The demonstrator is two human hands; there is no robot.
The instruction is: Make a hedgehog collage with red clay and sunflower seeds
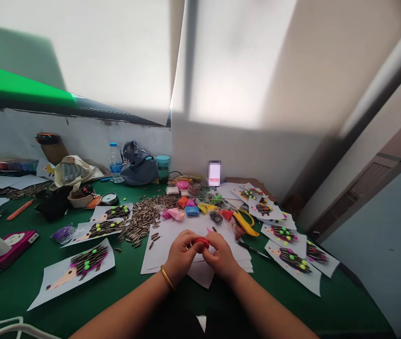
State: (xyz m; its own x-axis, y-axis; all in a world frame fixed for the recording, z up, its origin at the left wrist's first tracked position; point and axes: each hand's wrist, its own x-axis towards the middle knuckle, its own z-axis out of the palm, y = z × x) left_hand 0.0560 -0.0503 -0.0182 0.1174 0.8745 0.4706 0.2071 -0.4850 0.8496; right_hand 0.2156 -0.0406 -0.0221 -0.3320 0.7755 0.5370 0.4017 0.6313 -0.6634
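Between my two hands, over white paper sheets (154, 259), is a piece of red clay (201, 243). My left hand (182, 252), with a gold bangle at the wrist, has its thumb and fingers closed on the clay's left side. My right hand (220, 256) pinches the same piece from the right. The fingers hide part of its shape. A few striped seeds (154, 237) lie on the paper left of my hands. Beyond them are a seed pile (147, 214) and small packets of coloured clay, including a blue one (192, 211).
Yellow-handled scissors (246, 223) and a black pen (253, 249) lie to the right. Hedgehog pictures (80, 268) rest on the green table (130, 292) at both sides. A phone (215, 173), a bottle (115, 165) and a blue bag (139, 169) stand at the back.
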